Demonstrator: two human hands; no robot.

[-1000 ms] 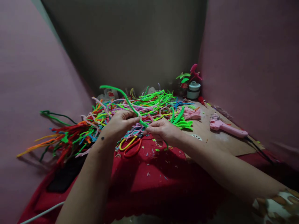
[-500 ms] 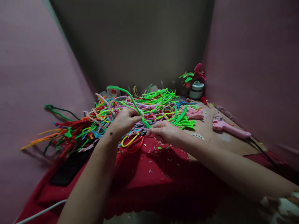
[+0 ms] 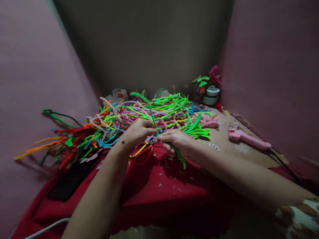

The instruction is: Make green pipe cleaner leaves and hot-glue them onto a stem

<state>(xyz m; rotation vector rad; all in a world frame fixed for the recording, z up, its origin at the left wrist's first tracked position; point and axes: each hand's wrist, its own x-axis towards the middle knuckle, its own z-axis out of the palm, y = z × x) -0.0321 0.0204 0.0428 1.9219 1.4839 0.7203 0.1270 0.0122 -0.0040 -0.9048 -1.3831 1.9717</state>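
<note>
Near the yellow-and-red-handled scissors [image 3: 140, 151], the left hand [image 3: 140, 130] and right hand [image 3: 176, 139] pinch a fuzzy green chenille stem [image 3: 150, 108] in their fingers, seemingly shaping it; the next move calls for steady pinching.

Pipe-cleaner heap [image 3: 112, 122] in the way beyond left hand [image 3: 141, 131] and right hand [image 3: 175, 139], scissors [image 3: 139, 150] just nearer, free room over red cloth [image 3: 149, 186] between forearms [image 3: 104, 179], glue gun [image 3: 249, 140] farther right
</note>
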